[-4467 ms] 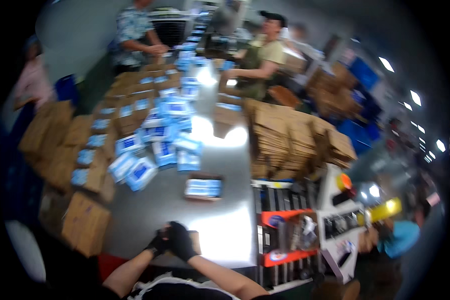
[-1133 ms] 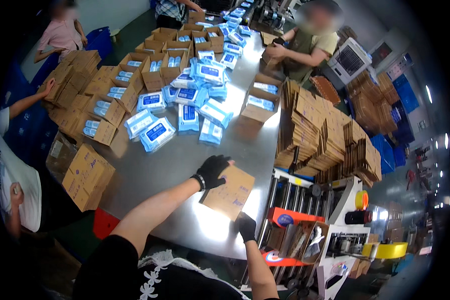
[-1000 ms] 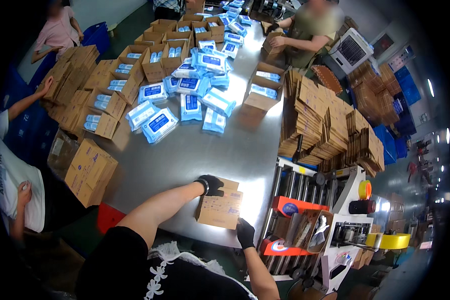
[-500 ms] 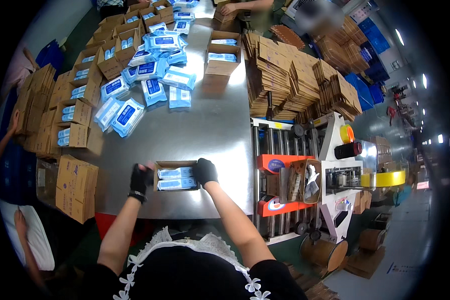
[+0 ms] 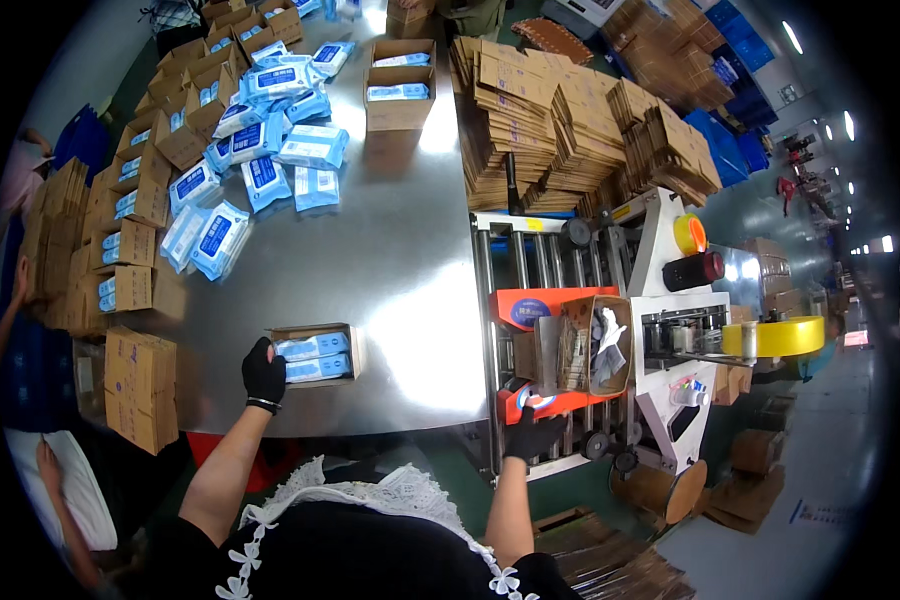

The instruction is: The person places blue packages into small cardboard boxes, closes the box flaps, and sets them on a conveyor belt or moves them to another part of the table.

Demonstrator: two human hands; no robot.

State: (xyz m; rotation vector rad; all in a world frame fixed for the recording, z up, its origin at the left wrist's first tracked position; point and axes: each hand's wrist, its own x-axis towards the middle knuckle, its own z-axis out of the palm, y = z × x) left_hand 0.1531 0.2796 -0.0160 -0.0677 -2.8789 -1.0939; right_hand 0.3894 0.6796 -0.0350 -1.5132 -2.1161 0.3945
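Half a second back both gloved hands were gripping the open carton of blue wipe packs; now I am seeing the right hand (image 5: 533, 437) letting go and dropping to the near end of the taping machine (image 5: 610, 345), while the left hand (image 5: 264, 372) is staying on the carton (image 5: 315, 354). That left hand is lying curled against the carton's left wall, steadying rather than lifting it, as far as I can judge. The right hand is resting half closed on the machine's frame by the rollers; I cannot tell whether it is actually gripping anything. The carton is sitting on the steel worktop (image 5: 400, 250) near its front edge, flaps open, two packs showing inside (a full load, I am guessing). I am reading this as the stage between filling and sealing. Next, I think, the flaps are needing folding shut and the carton is needing a square push rightward onto the rollers, where another box (image 5: 595, 345) is already standing.
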